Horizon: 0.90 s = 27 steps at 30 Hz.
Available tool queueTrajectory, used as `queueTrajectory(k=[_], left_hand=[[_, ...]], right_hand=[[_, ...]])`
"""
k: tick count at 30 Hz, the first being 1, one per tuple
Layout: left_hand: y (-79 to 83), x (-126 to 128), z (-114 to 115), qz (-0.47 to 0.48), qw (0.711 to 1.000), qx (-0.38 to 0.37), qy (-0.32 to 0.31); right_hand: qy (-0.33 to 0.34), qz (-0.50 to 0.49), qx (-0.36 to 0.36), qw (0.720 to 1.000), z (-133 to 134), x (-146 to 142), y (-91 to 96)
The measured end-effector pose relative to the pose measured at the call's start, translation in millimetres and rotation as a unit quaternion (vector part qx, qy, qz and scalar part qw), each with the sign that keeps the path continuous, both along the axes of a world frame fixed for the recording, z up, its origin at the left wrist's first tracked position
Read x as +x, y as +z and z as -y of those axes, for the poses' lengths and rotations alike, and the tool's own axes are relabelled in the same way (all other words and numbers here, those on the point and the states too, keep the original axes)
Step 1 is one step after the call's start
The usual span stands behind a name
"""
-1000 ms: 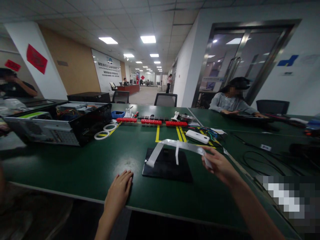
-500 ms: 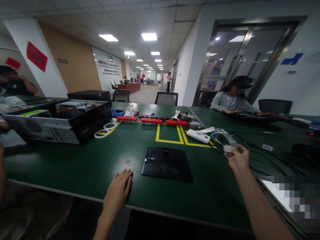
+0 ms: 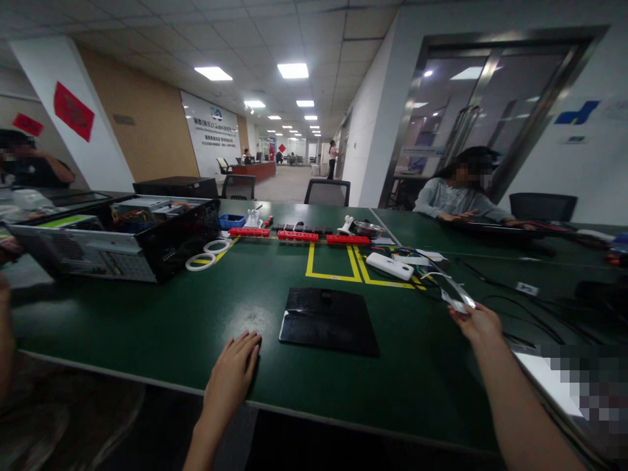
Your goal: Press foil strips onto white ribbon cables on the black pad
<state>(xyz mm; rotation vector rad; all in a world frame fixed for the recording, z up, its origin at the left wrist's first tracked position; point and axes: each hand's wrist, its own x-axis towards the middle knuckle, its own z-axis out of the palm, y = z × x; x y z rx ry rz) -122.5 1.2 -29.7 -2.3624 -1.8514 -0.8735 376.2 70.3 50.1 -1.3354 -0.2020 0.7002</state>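
My left hand (image 3: 233, 369) lies flat on the green table (image 3: 196, 333) near its front edge, fingers stretched out and nothing in them. To its right rests a black flat panel (image 3: 328, 322), which looks like a stand base. My right hand (image 3: 479, 324) is closed on a thin white and translucent strip (image 3: 458, 297); its exact kind is not clear. The strip's far end reaches toward a bunch of coloured wires (image 3: 419, 261). Beside those wires sits a white oblong device (image 3: 390, 266).
An open computer case (image 3: 112, 239) stands at left, with white rings (image 3: 201, 260) by it. Red strips (image 3: 297, 235) line the middle. Black cables (image 3: 534, 314) and a bright screen (image 3: 547, 383) are at right. A co-worker (image 3: 458, 190) sits across the table.
My right hand has moved a little right and down with the strip, which now appears turned and narrower. My left hand stays where it was.
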Motion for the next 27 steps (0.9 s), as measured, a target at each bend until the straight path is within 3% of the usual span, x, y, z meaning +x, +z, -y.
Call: queueTrajectory(k=[7, 14, 21, 24, 27], left_hand=[[1.5, 1, 1, -0.013, 1.0, 0.003, 0.001], [3.4, 1, 1, -0.015, 1.0, -0.004, 0.004], [-0.9, 0, -1, -0.003, 1.0, 0.013, -0.006], [-3.4, -1, -1, -0.001, 1.0, 0.019, -0.011], [-4.2, -1, -1, -0.004, 1.0, 0.02, -0.012]], right_hand=[[0.032, -0.011, 0.045, 0.998, -2, -10, 17.1], [0.141, 0.055, 0.117, 0.981, -4, -56, 49.9], [0.36, 0.081, 0.189, 0.91, 25, -117, 74.4], [0.418, 0.066, 0.182, 0.887, 40, -141, 73.0], [0.463, 0.042, 0.147, 0.873, 48, -157, 59.6]])
